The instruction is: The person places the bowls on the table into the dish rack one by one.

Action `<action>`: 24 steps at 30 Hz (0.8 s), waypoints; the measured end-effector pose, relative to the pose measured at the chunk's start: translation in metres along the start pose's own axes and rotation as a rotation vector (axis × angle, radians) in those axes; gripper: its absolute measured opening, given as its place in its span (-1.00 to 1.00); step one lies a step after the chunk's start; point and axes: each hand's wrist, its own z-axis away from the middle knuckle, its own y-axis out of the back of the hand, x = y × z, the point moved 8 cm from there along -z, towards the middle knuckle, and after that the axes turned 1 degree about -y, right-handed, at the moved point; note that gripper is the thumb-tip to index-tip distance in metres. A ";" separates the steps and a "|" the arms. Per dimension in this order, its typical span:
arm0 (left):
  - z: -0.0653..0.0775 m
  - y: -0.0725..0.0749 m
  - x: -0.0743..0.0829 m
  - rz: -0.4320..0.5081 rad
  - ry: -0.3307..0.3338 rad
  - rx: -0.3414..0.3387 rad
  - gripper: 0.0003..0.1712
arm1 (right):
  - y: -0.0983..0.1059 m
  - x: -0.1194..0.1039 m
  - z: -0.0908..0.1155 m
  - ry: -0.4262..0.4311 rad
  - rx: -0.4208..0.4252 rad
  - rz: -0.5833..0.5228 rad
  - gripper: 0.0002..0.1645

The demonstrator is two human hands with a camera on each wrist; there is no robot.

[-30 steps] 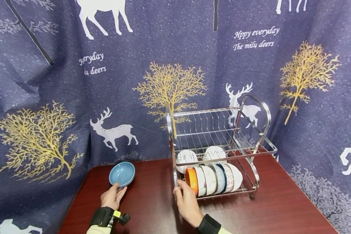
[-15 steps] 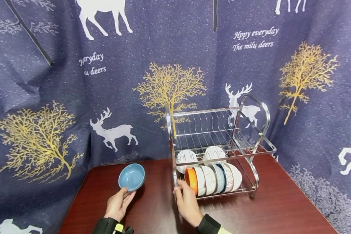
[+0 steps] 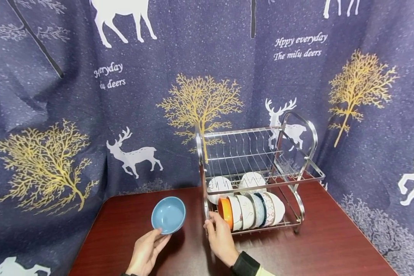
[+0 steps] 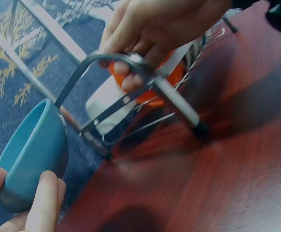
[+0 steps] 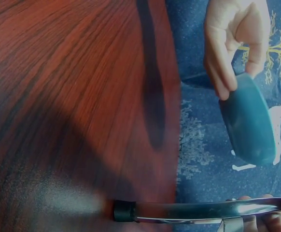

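My left hand (image 3: 147,249) pinches the near rim of a blue bowl (image 3: 168,215), thumb at the rim and fingers beneath. Both wrist views show the bowl held up off the table, tilted on its side from there. With my right hand (image 3: 220,237) I grip the left front post of a two-tier metal dish rack (image 3: 262,189); in the left wrist view the fingers curl round the frame. Inside the lower tier an orange bowl (image 3: 225,212) stands nearest that hand, and several patterned bowls (image 3: 258,211) stand on edge in a row beside it.
Two white bowls (image 3: 220,188) stand behind the front row on the lower tier. The upper tier (image 3: 243,155) is bare wire. Under everything lies a dark red wooden table (image 3: 124,218), and a blue curtain (image 3: 179,50) with deer and trees hangs behind.
The blue bowl in my left hand has moved right and toward me, nearing the rack. My right hand keeps its hold on the post, and the rack stays put.
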 end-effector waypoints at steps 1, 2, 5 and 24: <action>0.003 -0.002 -0.001 -0.003 0.009 0.002 -0.51 | 0.000 0.000 0.000 0.001 0.001 -0.003 -0.81; 0.007 -0.004 -0.001 -0.006 0.015 0.003 -0.58 | 0.000 0.000 0.000 0.001 0.000 -0.005 -0.81; 0.014 -0.007 -0.003 -0.014 0.029 0.004 -0.77 | 0.001 -0.001 0.000 0.001 0.000 -0.012 -0.80; 0.038 -0.029 0.001 -0.163 -0.051 -0.071 -0.64 | 0.007 -0.002 -0.004 -0.151 -0.132 -0.077 -0.56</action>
